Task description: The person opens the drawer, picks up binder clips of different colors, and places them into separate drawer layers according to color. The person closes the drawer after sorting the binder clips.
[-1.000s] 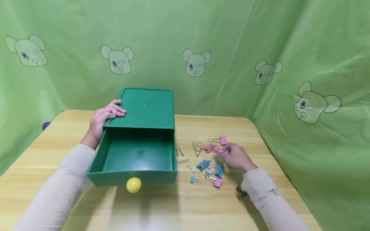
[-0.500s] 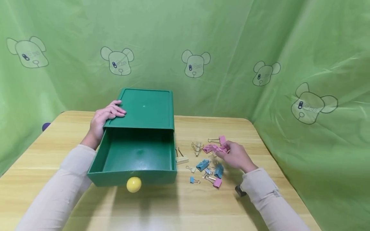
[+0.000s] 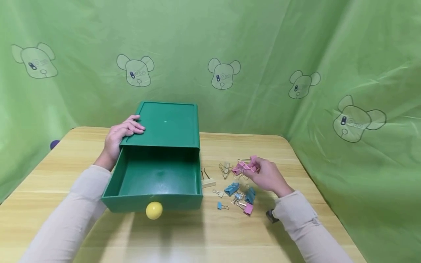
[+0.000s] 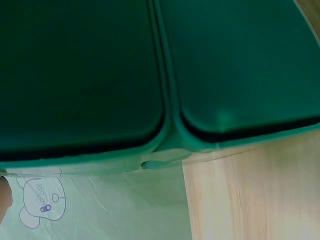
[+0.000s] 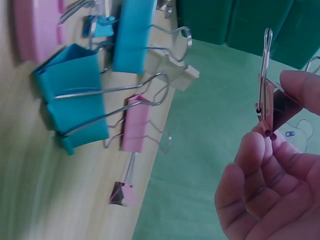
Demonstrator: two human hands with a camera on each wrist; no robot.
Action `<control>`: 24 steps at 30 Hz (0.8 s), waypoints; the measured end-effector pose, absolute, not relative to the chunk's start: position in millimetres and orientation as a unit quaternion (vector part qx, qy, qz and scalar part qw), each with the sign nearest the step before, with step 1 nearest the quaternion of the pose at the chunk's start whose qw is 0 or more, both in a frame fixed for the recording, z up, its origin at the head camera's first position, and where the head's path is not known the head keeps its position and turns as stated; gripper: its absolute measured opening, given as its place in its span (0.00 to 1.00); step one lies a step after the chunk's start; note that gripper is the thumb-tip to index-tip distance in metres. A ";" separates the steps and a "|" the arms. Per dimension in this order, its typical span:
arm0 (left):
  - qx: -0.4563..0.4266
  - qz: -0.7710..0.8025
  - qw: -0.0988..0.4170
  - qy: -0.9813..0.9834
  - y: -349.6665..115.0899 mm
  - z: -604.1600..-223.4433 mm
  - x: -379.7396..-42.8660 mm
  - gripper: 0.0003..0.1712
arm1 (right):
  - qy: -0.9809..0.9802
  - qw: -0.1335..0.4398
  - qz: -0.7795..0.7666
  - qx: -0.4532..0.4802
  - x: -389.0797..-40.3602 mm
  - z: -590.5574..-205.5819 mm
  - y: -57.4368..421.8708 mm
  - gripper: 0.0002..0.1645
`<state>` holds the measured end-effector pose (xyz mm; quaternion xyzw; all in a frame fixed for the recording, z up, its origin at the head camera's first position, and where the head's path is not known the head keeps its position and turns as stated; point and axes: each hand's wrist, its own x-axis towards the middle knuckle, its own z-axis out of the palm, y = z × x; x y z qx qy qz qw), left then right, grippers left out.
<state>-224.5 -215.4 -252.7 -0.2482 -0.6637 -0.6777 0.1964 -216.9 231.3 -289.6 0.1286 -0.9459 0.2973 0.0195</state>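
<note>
My left hand [image 3: 123, 133] rests on the left top edge of a green plastic drawer box [image 3: 167, 126], its fingers lying over the top; its thumb is hidden. The drawer [image 3: 158, 179] is pulled out toward me, bare inside, with a round yellow knob [image 3: 154, 210]. My right hand [image 3: 268, 175] pinches a pink binder clip [image 5: 267, 102] between thumb and fingers, its wire handle pointing up in the right wrist view. Under and around that hand lie more binder clips: pink clips [image 3: 248, 209], blue clips [image 3: 232, 188] and a cream clip [image 3: 208, 182] beside the drawer.
The clips lie on a light wooden table [image 3: 236, 241], to the right of the drawer box. A green curtain [image 3: 184, 44] with printed bear heads encloses the table's back and sides. A dark object [image 3: 271, 216] shows under my right wrist. A purple ball [image 3: 54, 144] shows past the left edge.
My right hand has shifted slightly up and left among the pink clips, with a pink binder clip in its fingers. My left hand and the drawer box stay put.
</note>
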 end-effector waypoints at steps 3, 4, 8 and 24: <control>-0.250 -0.677 0.198 -0.664 -215.1 -252.4 -224.7 0.30 | -0.945 0.027 0.297 0.137 -215.4 -285.7 229.2 0.14; -0.251 -0.677 0.199 -0.663 -215.2 -252.4 -224.8 0.30 | -0.944 0.029 0.297 0.139 -214.8 -284.3 228.4 0.13; -0.250 -0.675 0.198 -0.665 -215.6 -252.2 -224.9 0.28 | -0.942 0.032 0.301 0.145 -212.1 -277.4 224.7 0.13; -0.255 -0.670 0.197 -0.669 -217.3 -249.3 -228.0 0.25 | -0.932 0.051 0.319 0.166 -203.0 -250.4 208.3 0.15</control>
